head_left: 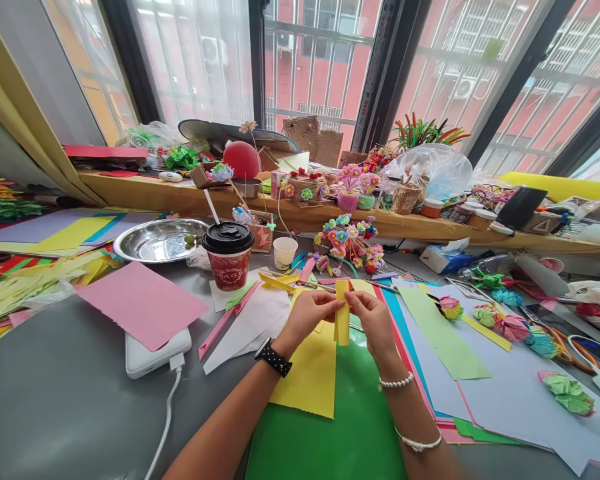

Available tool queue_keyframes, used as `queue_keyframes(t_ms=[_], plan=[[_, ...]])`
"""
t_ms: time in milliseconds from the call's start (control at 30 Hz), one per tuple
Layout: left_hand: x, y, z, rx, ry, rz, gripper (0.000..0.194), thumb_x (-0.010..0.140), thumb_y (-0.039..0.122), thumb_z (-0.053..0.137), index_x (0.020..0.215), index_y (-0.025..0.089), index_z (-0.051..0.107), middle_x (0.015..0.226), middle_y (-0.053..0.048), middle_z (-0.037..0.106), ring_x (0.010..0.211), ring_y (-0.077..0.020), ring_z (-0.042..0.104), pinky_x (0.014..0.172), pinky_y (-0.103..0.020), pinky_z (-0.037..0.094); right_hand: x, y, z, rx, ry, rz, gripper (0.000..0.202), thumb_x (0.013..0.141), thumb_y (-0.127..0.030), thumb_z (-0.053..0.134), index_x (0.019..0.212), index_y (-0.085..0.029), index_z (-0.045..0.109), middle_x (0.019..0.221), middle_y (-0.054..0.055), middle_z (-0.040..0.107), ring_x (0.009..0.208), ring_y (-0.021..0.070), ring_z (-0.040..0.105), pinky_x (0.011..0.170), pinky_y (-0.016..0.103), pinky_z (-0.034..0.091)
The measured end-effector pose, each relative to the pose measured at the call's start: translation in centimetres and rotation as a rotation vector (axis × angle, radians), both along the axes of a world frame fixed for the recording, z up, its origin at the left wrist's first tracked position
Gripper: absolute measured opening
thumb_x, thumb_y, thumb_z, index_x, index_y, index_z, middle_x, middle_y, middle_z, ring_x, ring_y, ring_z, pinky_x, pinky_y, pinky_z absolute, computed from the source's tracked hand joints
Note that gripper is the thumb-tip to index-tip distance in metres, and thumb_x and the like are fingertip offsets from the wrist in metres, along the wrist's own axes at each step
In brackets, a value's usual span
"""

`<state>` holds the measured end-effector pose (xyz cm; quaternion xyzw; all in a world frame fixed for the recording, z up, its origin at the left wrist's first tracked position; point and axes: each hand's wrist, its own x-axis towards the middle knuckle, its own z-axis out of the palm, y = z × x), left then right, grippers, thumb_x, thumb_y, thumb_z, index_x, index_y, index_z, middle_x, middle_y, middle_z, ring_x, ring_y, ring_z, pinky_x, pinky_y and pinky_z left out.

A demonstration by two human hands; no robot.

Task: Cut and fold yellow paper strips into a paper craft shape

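Observation:
A folded strip of yellow paper (pixel 342 327) stands upright between my two hands, above a green board. My left hand (pixel 307 319) pinches its left side near the middle, thumb and fingertips pressed together. On the other side, my right hand (pixel 373 323) grips the strip's right edge near the top. Below my left wrist lies a larger yellow sheet (pixel 310 380), partly covering the green board (pixel 340 440). Part of the strip is hidden by my fingertips.
A lidded paper coffee cup (pixel 227 263), a white cup (pixel 285 253) and a metal plate (pixel 145 243) stand behind to the left. A pink sheet (pixel 143 303) lies over a white power bank (pixel 155 353). Coloured sheets (pixel 510 400) and several paper flowers (pixel 567 393) are at right.

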<state>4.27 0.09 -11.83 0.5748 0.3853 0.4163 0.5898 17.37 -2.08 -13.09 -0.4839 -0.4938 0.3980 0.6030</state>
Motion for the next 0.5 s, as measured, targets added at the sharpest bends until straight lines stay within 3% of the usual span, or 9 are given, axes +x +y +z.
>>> queue_keyframes(t_ms=[133, 267, 500], plan=[[-0.27, 0.41, -0.01, -0.065, -0.102, 0.111, 0.022, 0.059, 0.034, 0.066, 0.067, 0.013, 0.066, 0.064, -0.003, 0.066, 0.060, -0.0160, 0.062, 0.060, -0.027, 0.052, 0.08, -0.07, 0.12, -0.081, -0.028, 0.111, 0.030, 0.066, -0.043, 0.060, 0.075, -0.015, 0.066, 0.075, 0.006, 0.065, 0.069, 0.0184, 0.058, 0.062, 0.029, 0.048], [-0.61, 0.78, -0.07, -0.102, -0.205, 0.195, 0.025, 0.057, 0.034, 0.068, 0.067, 0.011, 0.066, 0.066, -0.006, 0.068, 0.061, -0.0181, 0.063, 0.065, -0.030, 0.051, 0.20, -0.15, 0.21, -0.184, -0.134, 0.193, 0.033, 0.064, -0.045, 0.061, 0.064, -0.013, 0.066, 0.061, 0.003, 0.061, 0.058, 0.0139, 0.054, 0.053, 0.025, 0.045], [-1.01, 0.90, 0.16, -0.176, -0.202, 0.168, 0.031, 0.055, 0.035, 0.070, 0.071, 0.009, 0.066, 0.066, -0.008, 0.069, 0.063, -0.0184, 0.064, 0.065, -0.028, 0.051, -0.03, -0.07, 0.00, -0.205, -0.122, 0.220, 0.033, 0.063, -0.045, 0.062, 0.067, -0.013, 0.068, 0.059, 0.002, 0.060, 0.055, 0.0122, 0.053, 0.051, 0.023, 0.044]])
